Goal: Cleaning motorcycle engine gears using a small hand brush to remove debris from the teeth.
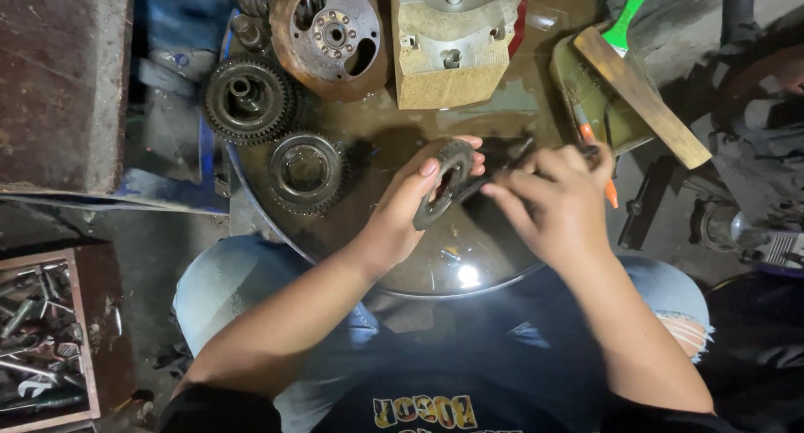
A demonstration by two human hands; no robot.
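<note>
The left hand [410,211] grips a dark toothed gear [444,182] on edge above the oily round tray [494,270]; the right hand [557,200] is closed on a thin dark tool [507,157] poked at the gear's centre. Two more gears [249,98] [306,172] wait on the tray, seemingly not yet handled. No packages or labels show.
</note>
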